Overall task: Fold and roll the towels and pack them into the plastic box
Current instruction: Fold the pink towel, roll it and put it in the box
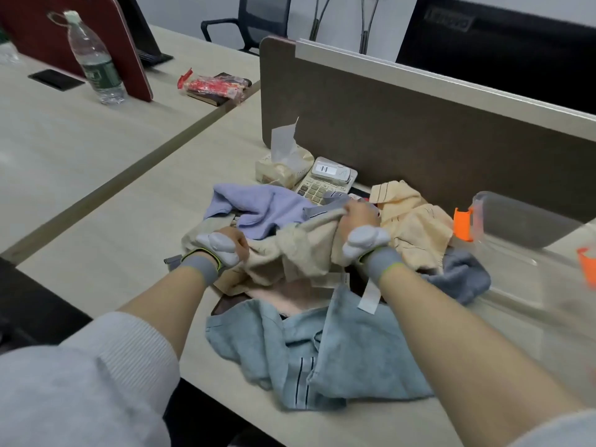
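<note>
Beige towel [300, 250] in both fists.

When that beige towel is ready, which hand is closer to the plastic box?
The right hand. The box stands at the right edge, just past it; the left hand grips the beige towel at the far side.

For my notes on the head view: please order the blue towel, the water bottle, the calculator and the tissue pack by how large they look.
1. blue towel, though it lies nearest the camera.
2. water bottle.
3. calculator and tissue pack: they look alike, so I do not rank them.
</note>
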Action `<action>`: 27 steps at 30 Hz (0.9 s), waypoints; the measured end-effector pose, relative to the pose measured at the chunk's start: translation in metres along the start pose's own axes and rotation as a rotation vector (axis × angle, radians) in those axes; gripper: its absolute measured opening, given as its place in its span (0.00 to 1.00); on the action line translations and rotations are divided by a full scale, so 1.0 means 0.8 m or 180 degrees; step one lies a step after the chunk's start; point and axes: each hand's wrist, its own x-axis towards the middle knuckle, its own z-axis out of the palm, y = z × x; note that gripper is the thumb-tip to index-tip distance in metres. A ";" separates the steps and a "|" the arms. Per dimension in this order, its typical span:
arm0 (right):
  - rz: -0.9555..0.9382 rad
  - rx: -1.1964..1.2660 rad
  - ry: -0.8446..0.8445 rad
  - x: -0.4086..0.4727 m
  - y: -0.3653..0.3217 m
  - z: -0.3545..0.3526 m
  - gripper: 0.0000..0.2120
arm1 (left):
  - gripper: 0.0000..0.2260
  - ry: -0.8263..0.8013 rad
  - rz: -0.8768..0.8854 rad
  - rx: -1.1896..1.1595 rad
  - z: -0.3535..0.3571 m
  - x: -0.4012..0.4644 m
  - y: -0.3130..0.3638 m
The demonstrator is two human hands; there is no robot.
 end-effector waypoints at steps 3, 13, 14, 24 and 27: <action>0.0480 0.0860 0.1315 0.024 0.005 -0.073 0.17 | 0.07 -0.0366 0.0015 0.0073 -0.001 -0.006 0.002; 0.0478 -0.0127 0.0546 0.007 0.025 0.010 0.22 | 0.23 -0.0586 -0.0101 0.0301 -0.004 -0.011 0.021; 0.0408 -0.0206 0.0476 0.005 0.025 0.017 0.23 | 0.24 -0.0550 -0.0169 0.0346 -0.002 -0.010 0.017; -0.0520 -0.0865 -0.0495 0.002 0.011 0.084 0.18 | 0.19 -0.0185 -0.0559 0.0174 0.049 0.019 -0.025; 0.0023 -0.0736 -0.0691 0.006 0.020 0.097 0.20 | 0.07 0.0079 -0.0431 0.0400 0.032 0.015 -0.012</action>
